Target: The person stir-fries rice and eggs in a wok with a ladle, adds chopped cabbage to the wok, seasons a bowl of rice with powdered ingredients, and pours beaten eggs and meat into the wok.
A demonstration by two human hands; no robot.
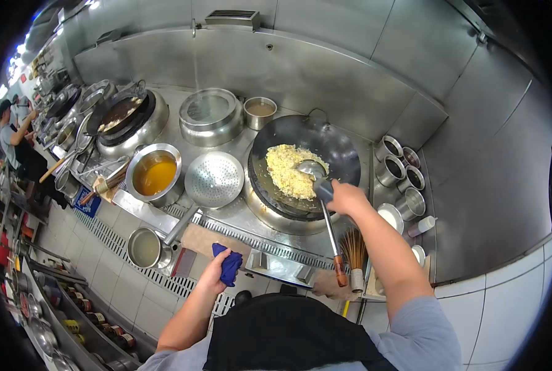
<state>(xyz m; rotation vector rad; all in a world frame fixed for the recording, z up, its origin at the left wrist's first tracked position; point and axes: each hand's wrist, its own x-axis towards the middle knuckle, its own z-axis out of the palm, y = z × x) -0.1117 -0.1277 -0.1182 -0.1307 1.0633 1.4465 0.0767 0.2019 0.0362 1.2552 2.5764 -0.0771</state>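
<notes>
My left hand is closed around a bunched dark blue cloth, held in front of the stove's edge. Over the right side of the black wok, my right hand grips a small dark grey container, whose exact kind I cannot make out. Yellowish fried rice lies in the wok. A ladle has its bowl on the rice, and its long handle leans across the wok rim towards me, passing beneath the grey container. Its wooden end lies beside a bamboo wok brush.
Left of the wok are a perforated strainer, a pot of orange oil and a lower pot. Several seasoning tins and a squeeze bottle stand at right. A co-worker stands far left.
</notes>
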